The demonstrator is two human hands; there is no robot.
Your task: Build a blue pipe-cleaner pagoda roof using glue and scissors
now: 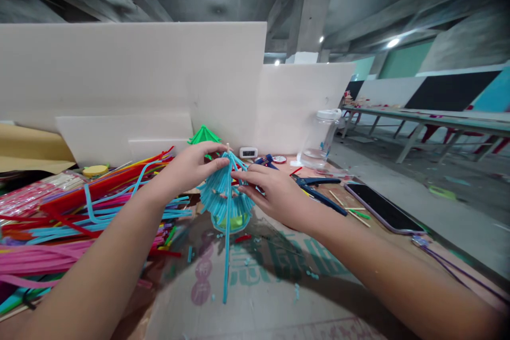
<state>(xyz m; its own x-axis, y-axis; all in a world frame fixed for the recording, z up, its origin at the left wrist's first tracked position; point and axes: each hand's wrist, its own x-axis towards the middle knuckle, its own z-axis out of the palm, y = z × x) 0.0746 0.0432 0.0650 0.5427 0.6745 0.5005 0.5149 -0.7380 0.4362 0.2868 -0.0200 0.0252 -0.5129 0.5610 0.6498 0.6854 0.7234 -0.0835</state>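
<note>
A tiered, pagoda-like model of light blue pipe cleaners (211,194) stands upright on the cardboard, with a thin stick (228,146) poking out of its top. My left hand (197,162) is closed around the model's upper left side, thumb near the peak; some of its fingers are hidden behind. From the peak a long blue pipe cleaner (227,260) hangs down the front, past the yellow-green base (235,222). At the upper right side, my right hand (273,191) has its fingers pinched on blue pipe cleaner strands just below the peak.
Loose coloured pipe cleaners (59,260) are heaped on the left. Behind the model sit a green peaked piece (204,134) and a small digital clock (248,152). Pliers (324,196), a phone (384,208) and a plastic bottle (319,138) lie or stand on the right. White boards (131,69) rise behind.
</note>
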